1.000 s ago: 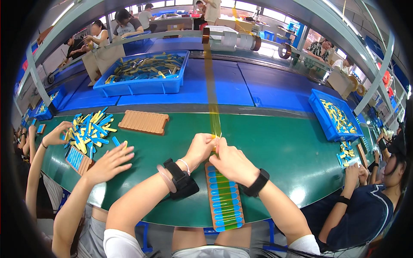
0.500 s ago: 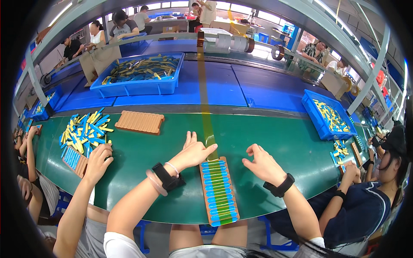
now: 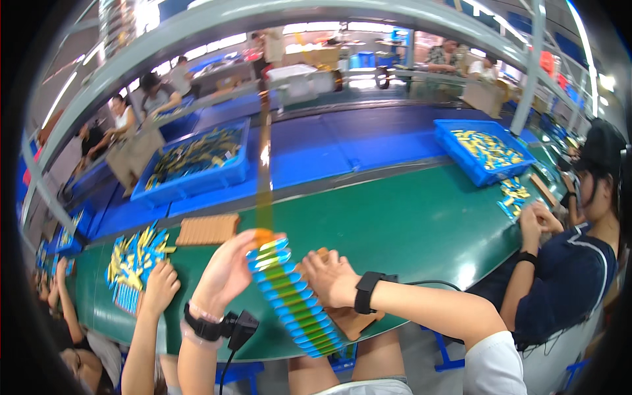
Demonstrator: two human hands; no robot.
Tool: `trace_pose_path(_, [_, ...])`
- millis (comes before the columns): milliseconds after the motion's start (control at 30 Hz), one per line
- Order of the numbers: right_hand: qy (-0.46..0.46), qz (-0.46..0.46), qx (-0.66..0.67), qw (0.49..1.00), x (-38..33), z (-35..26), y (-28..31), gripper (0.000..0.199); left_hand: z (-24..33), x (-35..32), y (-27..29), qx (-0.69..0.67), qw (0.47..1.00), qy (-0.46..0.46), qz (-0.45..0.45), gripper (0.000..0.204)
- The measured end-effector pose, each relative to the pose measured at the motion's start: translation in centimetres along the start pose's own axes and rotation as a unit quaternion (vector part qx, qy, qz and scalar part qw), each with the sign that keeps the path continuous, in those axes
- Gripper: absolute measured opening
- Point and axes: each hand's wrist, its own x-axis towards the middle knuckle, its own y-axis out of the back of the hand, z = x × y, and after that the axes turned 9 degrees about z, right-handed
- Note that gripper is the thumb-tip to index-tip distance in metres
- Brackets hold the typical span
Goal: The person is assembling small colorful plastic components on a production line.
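Note:
A row of blue strips, joined down the middle by clear amber tape, hangs tilted above the table's front edge. My left hand is closed at the row's upper end, where the tape is pinched. From there the amber tape runs upward, away from me. Just right of the row, my right hand is closed over a brown grooved block. The block is tilted beside the row, which partly hides it. The right thumb cannot be seen clearly.
A second brown block lies on the green table beside a yellow-and-blue strip pile. A co-worker's hand rests near that pile. Blue bins of strips stand beyond. Another person sits at right.
The taped row has come up off the brown block. My left hand now holds its upper end, and my right hand has come down onto the block. The view has tilted and shifted.

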Motion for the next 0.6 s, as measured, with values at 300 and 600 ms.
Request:
trace_pose_path(300, [-0.057,0.096,-0.071,0.991,-1.5,13.0,0.5,0.036,-2.0,0.7,0.5,0.014,1.000,0.023,0.009,0.028])
trace_pose_path(600, [-0.128,0.177,-0.105,0.970,-1.6,23.7,-1.9,0.036,-2.7,1.2,0.8,0.036,0.999,0.022,0.021,0.024])
